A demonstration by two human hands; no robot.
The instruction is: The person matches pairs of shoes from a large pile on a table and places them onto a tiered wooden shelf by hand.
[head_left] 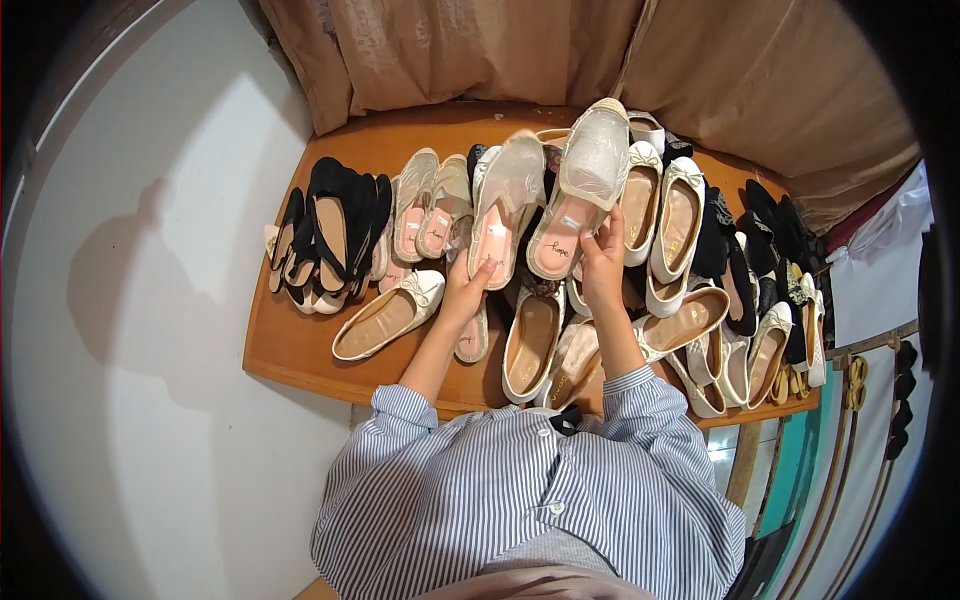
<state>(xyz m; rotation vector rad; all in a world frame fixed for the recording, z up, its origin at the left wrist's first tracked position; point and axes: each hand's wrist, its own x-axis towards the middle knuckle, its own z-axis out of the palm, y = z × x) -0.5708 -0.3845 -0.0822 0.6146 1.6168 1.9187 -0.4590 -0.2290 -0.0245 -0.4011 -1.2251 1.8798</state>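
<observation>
My left hand [464, 294] is closed around the heel end of a cream mesh espadrille mule [512, 178] with a pink insole. A matching espadrille mule [594, 160], its insole marked with a word like "hope", is gripped at the heel by my right hand [602, 262]. Both mules are held up side by side over the shoes, toes pointing away from me. Left of them lie similar mules [437, 232]. Below my left hand is a white bow flat [390, 318], and white flats [677, 225] lie just right of my right hand.
The wooden table [290, 345] carries many shoes. Black shoes [345, 215] are heaped at its left, and more black shoes [765, 225] crowd the right end. A brown curtain [480, 50] hangs behind, with a white wall [190, 250] at the left.
</observation>
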